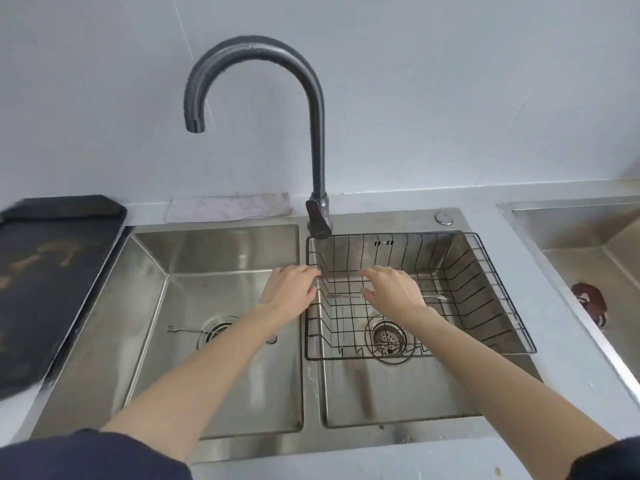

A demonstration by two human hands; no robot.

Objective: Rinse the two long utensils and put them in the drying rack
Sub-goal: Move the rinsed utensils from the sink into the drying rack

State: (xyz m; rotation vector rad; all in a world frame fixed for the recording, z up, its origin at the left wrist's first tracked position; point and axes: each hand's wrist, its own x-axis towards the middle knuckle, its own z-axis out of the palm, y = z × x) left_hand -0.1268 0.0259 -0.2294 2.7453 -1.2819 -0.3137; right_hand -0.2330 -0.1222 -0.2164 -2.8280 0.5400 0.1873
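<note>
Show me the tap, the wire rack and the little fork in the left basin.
tap [317, 140], head view, upright pipe
wire rack [498, 271], head view, right rim
fork [183, 329], head view, thin handle near the drain

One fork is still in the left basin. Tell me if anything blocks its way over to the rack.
Nothing visible does. The fork lies bare on the left basin floor by the drain. The wire rack in the right basin is open-topped; only the low divider and both hands at its left edge intervene.
</note>
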